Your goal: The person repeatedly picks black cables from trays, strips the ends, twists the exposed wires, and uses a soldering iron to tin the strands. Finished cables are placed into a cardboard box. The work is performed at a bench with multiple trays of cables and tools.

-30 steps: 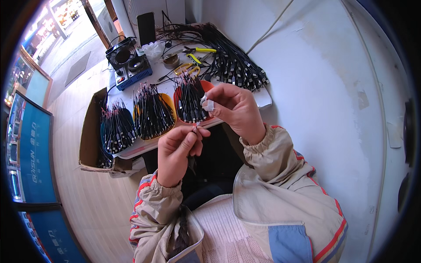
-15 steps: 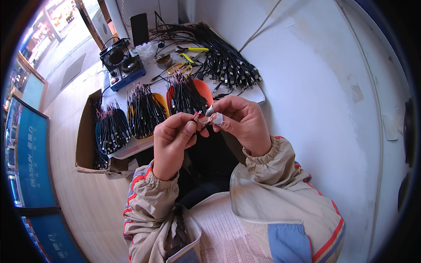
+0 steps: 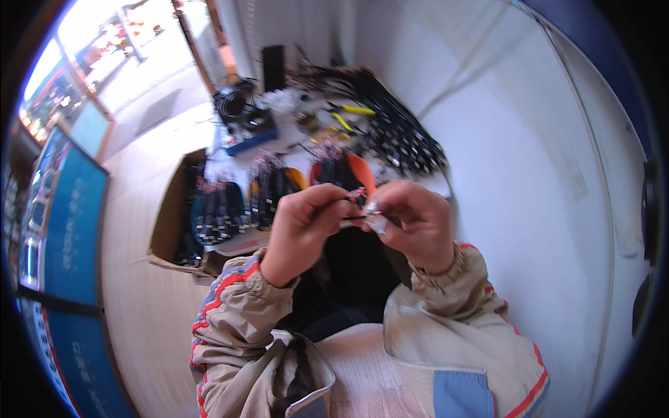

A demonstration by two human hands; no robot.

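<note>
A thin black cable [image 3: 355, 218] with reddish stripped wire ends [image 3: 358, 195] is held in front of my chest. My left hand [image 3: 304, 226] pinches it between thumb and forefinger. Close against it, my right hand [image 3: 418, 224] is closed on the same cable, thumb and forefinger together. A silvery-white wrap [image 3: 376, 221] covers its thumb tip, and the forefinger tip has a grey cover. Motion blur hides the exact arrangement of the wires. Just beyond my hands, a bundle of cables [image 3: 333, 169] rests in a red-orange holder [image 3: 362, 174].
More cable bundles [image 3: 218, 209] stand along the white table's front edge, beside a cardboard box [image 3: 167, 230]. Behind them are a small blue-based fan device [image 3: 244, 115] and yellow-handled pliers [image 3: 358, 110]. A large pile of black cables [image 3: 404, 136] lies by the white wall [image 3: 529, 209].
The view has swung, so table and hands appear shifted to the right. My hands stay close together on the cable, and the picture is more blurred.
</note>
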